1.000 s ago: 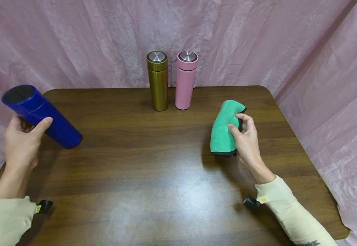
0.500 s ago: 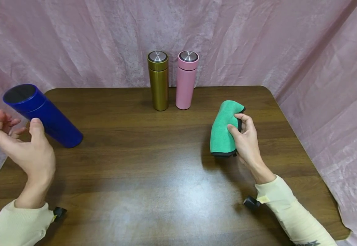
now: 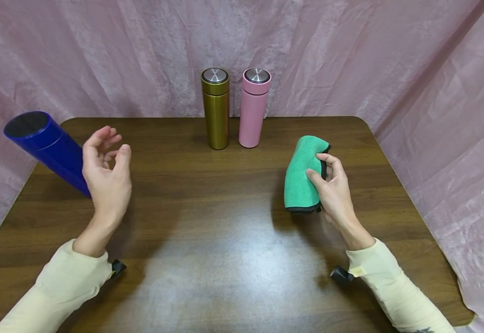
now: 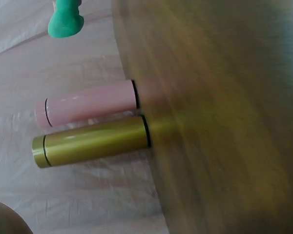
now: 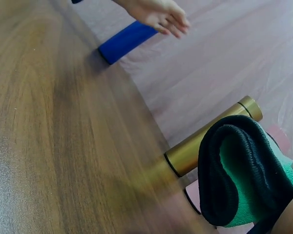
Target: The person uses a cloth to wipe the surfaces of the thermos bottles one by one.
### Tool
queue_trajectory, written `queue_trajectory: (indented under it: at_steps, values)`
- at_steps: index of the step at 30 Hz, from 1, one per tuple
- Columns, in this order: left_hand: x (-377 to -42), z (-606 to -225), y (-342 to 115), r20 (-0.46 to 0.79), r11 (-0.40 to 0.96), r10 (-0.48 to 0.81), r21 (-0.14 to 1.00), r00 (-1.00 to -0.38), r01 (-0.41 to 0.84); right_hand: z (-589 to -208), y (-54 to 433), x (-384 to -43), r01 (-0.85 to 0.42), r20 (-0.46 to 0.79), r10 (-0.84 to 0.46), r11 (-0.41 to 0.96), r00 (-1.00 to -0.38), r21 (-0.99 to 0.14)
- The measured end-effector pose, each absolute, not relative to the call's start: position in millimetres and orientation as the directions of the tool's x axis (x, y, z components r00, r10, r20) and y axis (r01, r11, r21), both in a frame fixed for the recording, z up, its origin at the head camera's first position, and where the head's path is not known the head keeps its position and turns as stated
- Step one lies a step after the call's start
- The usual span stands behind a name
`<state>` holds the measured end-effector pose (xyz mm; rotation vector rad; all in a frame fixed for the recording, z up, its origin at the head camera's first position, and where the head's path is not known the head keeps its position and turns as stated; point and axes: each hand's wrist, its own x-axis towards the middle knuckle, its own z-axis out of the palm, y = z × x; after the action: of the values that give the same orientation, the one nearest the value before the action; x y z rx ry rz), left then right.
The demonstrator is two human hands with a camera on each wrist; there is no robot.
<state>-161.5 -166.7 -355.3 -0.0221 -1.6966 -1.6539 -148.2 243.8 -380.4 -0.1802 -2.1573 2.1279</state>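
Observation:
My left hand (image 3: 109, 185) hovers over the left part of the table with its fingers loosely bent and nothing in them. Just beyond it a blue thermos flask (image 3: 54, 150) stands on the table, its lower part partly hidden by the hand. On the right, my right hand (image 3: 334, 192) pinches a folded green cloth (image 3: 302, 178) with black edging between thumb and fingers, held above the tabletop. In the right wrist view the rolled layers of the cloth (image 5: 244, 170) show close up.
A gold thermos flask (image 3: 216, 113) and a pink thermos flask (image 3: 253, 111) stand side by side near the back edge of the brown wooden table (image 3: 208, 222). Pink curtains (image 3: 150, 55) hang behind and at the sides.
The left hand has let go of the blue thermos flask and moved right, away from it. The flask stays at the left. My right hand and the cloth have hardly moved.

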Motion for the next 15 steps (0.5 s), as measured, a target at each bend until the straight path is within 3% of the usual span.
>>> queue_trajectory:
  at_steps: [4, 9, 15]
  values:
    - [-181, -355, -152, 0.453, 0.121, -0.380, 0.889, -0.807, 0.442, -380, 243, -147, 0.018, -0.014, 0.147, 0.024, -0.989, -1.000]
    - [-205, -356, -137, 0.264, 0.005, -0.234, 0.963, -0.936, 0.270, -380, 242, -148, 0.021, -0.016, 0.141, 0.034, -0.990, -0.999]
    - [-236, -362, -121, 0.103, -0.014, -0.157, 0.994, -0.982, 0.106, -380, 243, -146, 0.020, -0.015, 0.130, 0.043, -0.991, -0.999]
